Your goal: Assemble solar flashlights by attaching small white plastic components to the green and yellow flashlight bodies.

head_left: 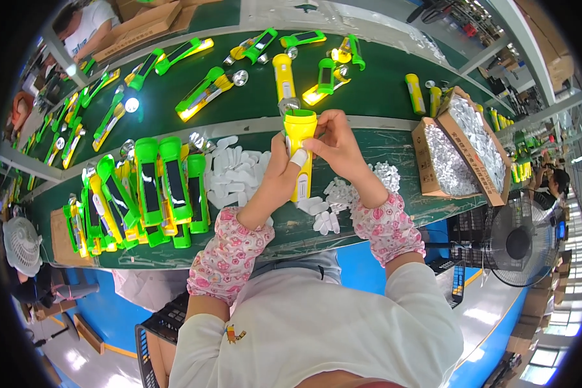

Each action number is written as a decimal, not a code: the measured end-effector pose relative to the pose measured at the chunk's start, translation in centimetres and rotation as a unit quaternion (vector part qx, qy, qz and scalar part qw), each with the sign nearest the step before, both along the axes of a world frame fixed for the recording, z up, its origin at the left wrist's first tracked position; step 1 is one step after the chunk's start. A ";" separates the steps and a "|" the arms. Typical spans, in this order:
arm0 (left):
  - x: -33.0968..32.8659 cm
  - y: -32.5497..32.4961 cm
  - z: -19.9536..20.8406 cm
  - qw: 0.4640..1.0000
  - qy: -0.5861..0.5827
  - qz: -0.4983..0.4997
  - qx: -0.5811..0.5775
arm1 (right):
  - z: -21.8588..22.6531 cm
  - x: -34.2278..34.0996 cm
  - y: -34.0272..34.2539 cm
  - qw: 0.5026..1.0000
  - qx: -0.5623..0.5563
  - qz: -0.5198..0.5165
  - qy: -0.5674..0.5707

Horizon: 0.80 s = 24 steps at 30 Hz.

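Observation:
A yellow flashlight body (299, 131) with a green ring at its open top stands upright before me at the bench's near edge. My left hand (282, 169) is closed round its left side, and a white cover or strip (299, 157) shows at the thumb. On the other side, my right hand (336, 147) has its fingers curled against the body near the ring; any small part between them is hidden. Just behind the ring lies a shiny reflector head (290, 103), below another yellow flashlight (282, 74). White oval plastic pieces (229, 171) are heaped beside my left wrist.
Green-and-yellow flashlights (150, 184) are stacked at left. More, some lit, lie on the green conveyor belt (252, 97) beyond. Small white parts (343, 194) lie by my right wrist. Cardboard boxes (427, 158) of parts and a black fan (518, 242) stand at right. Another person (90, 26) sits far left.

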<state>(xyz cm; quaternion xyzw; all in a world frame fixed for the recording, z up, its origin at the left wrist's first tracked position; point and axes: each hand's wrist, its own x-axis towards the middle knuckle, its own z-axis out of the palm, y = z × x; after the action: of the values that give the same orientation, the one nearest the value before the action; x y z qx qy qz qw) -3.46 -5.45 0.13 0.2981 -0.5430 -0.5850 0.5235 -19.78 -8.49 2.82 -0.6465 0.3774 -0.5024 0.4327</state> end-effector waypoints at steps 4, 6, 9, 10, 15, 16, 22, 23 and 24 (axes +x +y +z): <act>-4.8 -5.6 1.6 0.998 0.048 0.039 0.014 | -1.3 -4.3 -1.1 0.984 0.128 0.122 -0.020; -9.2 -9.8 3.3 0.996 0.088 -0.026 -0.021 | -0.2 -6.8 -2.9 0.998 0.057 0.034 -0.012; -11.5 -19.8 1.5 0.848 -0.416 0.243 -0.221 | 0.2 -13.2 -10.3 0.970 0.134 -0.168 0.111; -12.3 -20.9 1.1 0.833 -0.458 0.262 -0.165 | -0.8 -15.9 -12.9 0.956 0.160 -0.230 0.087; -15.1 -24.2 -2.7 0.750 -0.648 0.131 -0.009 | -3.7 -26.1 -21.6 0.686 0.193 -0.247 0.657; -14.5 -24.8 -3.7 0.750 -0.653 0.108 0.007 | -2.8 -25.4 -23.6 0.662 0.218 -0.249 0.672; -8.0 -17.3 -0.1 0.879 -0.449 0.159 -0.021 | -5.1 -21.7 -39.8 0.545 -0.359 -0.202 0.730; -8.7 -15.1 3.3 0.911 -0.401 0.095 0.015 | -6.3 -28.9 -41.8 0.598 -0.413 -0.178 0.664; -6.4 -12.8 4.2 0.907 -0.411 0.082 0.047 | -7.2 -25.6 -42.4 0.589 -0.375 -0.119 0.706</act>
<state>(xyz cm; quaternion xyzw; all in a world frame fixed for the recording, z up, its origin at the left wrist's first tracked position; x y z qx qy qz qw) -9.89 -18.25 4.37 0.5797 -0.6559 -0.3904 0.2852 -45.41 -50.92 -4.40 -0.8528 0.4165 -0.0327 -0.3132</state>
